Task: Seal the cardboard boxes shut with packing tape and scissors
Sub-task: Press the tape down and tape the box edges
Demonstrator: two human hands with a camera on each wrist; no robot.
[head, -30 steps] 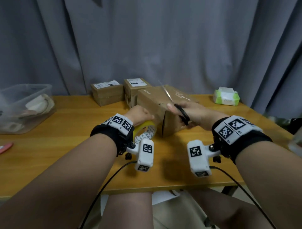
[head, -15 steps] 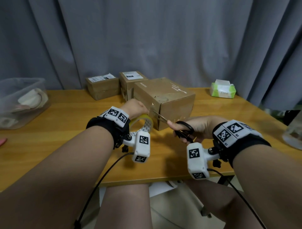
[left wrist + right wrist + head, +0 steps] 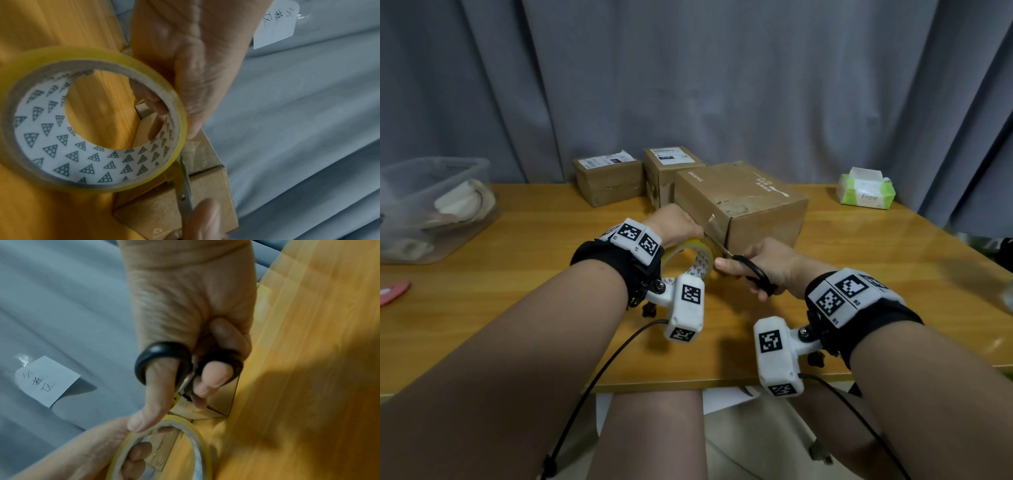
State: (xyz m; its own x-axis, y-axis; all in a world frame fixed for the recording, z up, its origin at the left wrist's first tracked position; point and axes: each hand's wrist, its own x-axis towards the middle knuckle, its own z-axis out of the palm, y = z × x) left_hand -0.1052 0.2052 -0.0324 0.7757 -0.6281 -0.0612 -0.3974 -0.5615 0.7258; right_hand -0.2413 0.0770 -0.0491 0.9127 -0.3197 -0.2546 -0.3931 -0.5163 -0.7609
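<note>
A large cardboard box (image 3: 743,202) stands mid-table with clear tape running down its near-left face. My left hand (image 3: 678,228) grips the yellowish tape roll (image 3: 688,260) against that face, fingers through the core (image 3: 156,104) and thumb on the outside. My right hand (image 3: 760,265) holds the black-handled scissors (image 3: 755,274) by both loops (image 3: 164,360). The steel blades (image 3: 185,183) lie against the stretched tape between roll and box. The roll (image 3: 164,443) shows at the bottom of the right wrist view.
Two smaller labelled boxes (image 3: 607,176) (image 3: 671,168) stand behind the large one. A clear plastic bin (image 3: 431,209) sits at the far left, a green tissue pack (image 3: 864,190) at the back right, a red object (image 3: 393,291) at the left edge. Grey curtains hang behind.
My right hand has come down from above the box to its near-left corner, bringing the scissor blades to the tape beside the roll. The left hand has kept the roll at the box.
</note>
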